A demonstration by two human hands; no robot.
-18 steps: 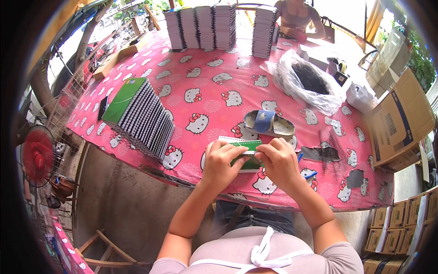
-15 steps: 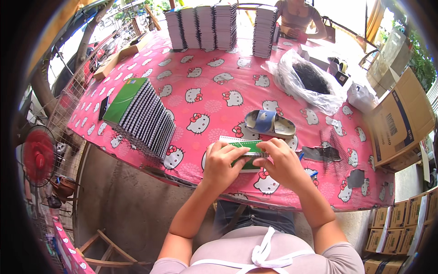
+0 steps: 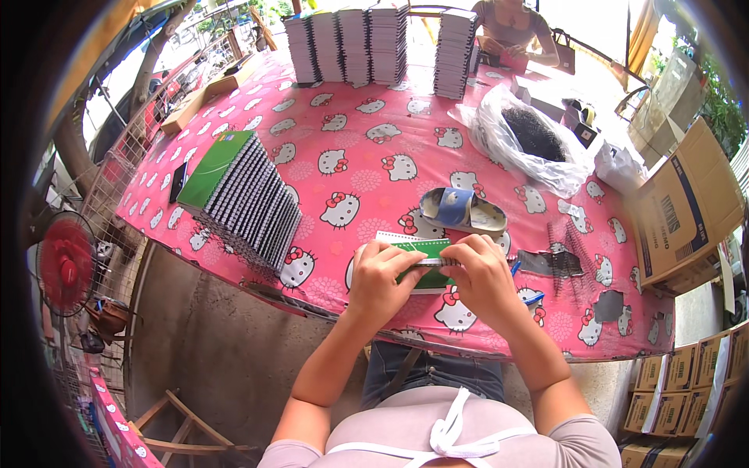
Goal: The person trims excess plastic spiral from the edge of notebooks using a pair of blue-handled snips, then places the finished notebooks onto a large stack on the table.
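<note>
A green-covered notebook [image 3: 424, 278] lies near the front edge of the table, a white punched sheet showing at its far side. My left hand [image 3: 378, 277] is closed on its left part, thumb and fingertips pressed together at the punched edge. My right hand [image 3: 485, 274] pinches the same edge farther right, where a thin dark spiral coil seems to run between the fingers; most of it is hidden. Just beyond my hands rests a blue slide sandal [image 3: 454, 207]. Blue pens [image 3: 534, 299] lie beside my right wrist.
Left stands a tall stack of spiral-bound green notebooks [image 3: 246, 199]. More notebook stacks [image 3: 351, 47] line the far edge. A plastic bag [image 3: 499, 156] holds black coils at right, near an open cardboard box [image 3: 686, 207]. A co-worker [image 3: 515, 39] sits across the pink table [image 3: 351, 140].
My right hand has shifted slightly right along the notebook's edge, while my left hand stays nearly in place. Across the table, the co-worker's hands have moved.
</note>
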